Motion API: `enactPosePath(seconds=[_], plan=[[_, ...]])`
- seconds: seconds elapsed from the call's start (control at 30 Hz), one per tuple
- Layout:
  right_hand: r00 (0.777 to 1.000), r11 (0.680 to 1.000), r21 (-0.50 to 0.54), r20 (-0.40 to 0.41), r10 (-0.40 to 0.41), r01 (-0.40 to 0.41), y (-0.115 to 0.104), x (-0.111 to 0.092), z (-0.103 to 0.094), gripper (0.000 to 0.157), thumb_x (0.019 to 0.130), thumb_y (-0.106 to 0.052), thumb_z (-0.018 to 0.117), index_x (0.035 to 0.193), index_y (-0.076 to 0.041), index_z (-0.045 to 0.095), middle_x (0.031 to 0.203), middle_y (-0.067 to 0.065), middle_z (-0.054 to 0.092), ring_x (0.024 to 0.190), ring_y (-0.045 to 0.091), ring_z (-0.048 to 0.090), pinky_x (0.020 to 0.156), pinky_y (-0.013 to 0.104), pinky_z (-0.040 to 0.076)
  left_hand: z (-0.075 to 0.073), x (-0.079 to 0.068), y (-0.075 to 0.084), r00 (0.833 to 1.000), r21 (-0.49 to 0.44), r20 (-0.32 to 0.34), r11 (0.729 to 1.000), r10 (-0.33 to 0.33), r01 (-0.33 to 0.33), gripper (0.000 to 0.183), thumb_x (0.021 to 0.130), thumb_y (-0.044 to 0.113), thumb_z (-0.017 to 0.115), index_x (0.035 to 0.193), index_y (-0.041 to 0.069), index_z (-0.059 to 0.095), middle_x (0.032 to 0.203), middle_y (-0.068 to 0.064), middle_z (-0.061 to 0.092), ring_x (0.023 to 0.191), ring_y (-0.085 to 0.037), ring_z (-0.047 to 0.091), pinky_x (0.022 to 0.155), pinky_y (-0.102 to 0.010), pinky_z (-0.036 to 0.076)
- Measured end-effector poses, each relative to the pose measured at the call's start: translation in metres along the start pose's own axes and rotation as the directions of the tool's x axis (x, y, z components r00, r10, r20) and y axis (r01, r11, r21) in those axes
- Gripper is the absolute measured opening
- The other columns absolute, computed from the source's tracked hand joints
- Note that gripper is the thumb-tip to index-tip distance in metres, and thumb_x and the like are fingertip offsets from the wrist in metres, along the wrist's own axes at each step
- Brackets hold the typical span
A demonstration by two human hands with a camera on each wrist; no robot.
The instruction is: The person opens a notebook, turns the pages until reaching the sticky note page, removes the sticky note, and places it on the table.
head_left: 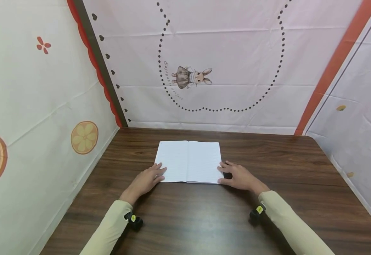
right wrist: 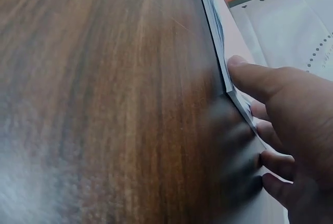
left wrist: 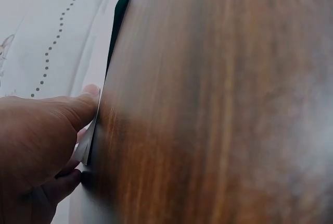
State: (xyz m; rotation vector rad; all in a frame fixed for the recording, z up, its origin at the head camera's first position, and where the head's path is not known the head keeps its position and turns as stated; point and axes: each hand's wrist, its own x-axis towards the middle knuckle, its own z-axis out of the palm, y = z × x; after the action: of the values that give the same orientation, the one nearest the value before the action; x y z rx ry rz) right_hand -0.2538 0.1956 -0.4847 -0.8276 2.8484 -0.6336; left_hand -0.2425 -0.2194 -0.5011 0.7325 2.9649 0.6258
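An open notebook [head_left: 203, 161] with white, faintly lined pages lies on the dark wooden table, its spine running away from me. My left hand [head_left: 148, 179] rests at its left edge, fingertips over the page. In the left wrist view the left thumb [left wrist: 86, 107] touches the page near the corner, where the leaf edges lift slightly. My right hand [head_left: 239, 177] is at the opposite edge with fingers spread. The right wrist view shows the right thumb [right wrist: 255, 78] on the pages and the other fingers [right wrist: 273, 133] along the side edge, over the thick page block.
The brown table [head_left: 191, 219] extends around the notebook. Behind it hangs a pale cloth [head_left: 236, 60] printed with a rabbit and dotted lines. More printed cloth [head_left: 54, 99] covers the left side. Each sleeve carries a small black wrist camera [head_left: 136, 224].
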Motion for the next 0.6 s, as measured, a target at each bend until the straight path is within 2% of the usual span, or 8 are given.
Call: enactPosePath(seconds=[0.13, 0.4, 0.6], plan=[[1.000, 1.000, 0.009, -0.006, -0.011, 0.011, -0.0005, 0.0017, -0.0006, 0.069, 0.094, -0.054, 0.069, 0.144, -0.007, 0.059, 0.155, 0.014, 0.047, 0.146, 0.044, 0.037, 0.113, 0.064, 0.035, -0.0001, -0.0012, -0.0004, 1.000, -0.008, -0.006, 1.000, 0.002, -0.002, 0.046, 0.104, 0.027, 0.060, 0.147, 0.009, 0.056, 0.157, -0.020, 0.043, 0.146, -0.040, 0.039, 0.113, -0.061, 0.037], [0.999, 0.999, 0.045, -0.022, 0.024, -0.023, -0.0003, 0.0013, 0.0018, 0.068, 0.093, -0.051, 0.071, 0.144, -0.008, 0.059, 0.157, 0.012, 0.046, 0.149, 0.042, 0.034, 0.114, 0.066, 0.032, -0.0020, -0.0010, 0.0012, 1.000, -0.031, -0.013, 1.000, -0.003, 0.003, 0.046, 0.104, 0.027, 0.061, 0.145, 0.008, 0.058, 0.157, -0.019, 0.044, 0.146, -0.040, 0.039, 0.113, -0.061, 0.037], [0.998, 0.999, 0.036, -0.058, 0.028, -0.026, -0.0044, 0.0016, 0.0046, 0.064, 0.094, -0.050, 0.070, 0.140, -0.005, 0.062, 0.154, 0.015, 0.049, 0.146, 0.043, 0.038, 0.112, 0.067, 0.033, -0.0021, -0.0010, 0.0011, 1.000, -0.029, -0.011, 1.000, 0.000, 0.000, 0.045, 0.104, 0.027, 0.061, 0.145, 0.008, 0.058, 0.157, -0.019, 0.044, 0.146, -0.040, 0.039, 0.113, -0.060, 0.037]])
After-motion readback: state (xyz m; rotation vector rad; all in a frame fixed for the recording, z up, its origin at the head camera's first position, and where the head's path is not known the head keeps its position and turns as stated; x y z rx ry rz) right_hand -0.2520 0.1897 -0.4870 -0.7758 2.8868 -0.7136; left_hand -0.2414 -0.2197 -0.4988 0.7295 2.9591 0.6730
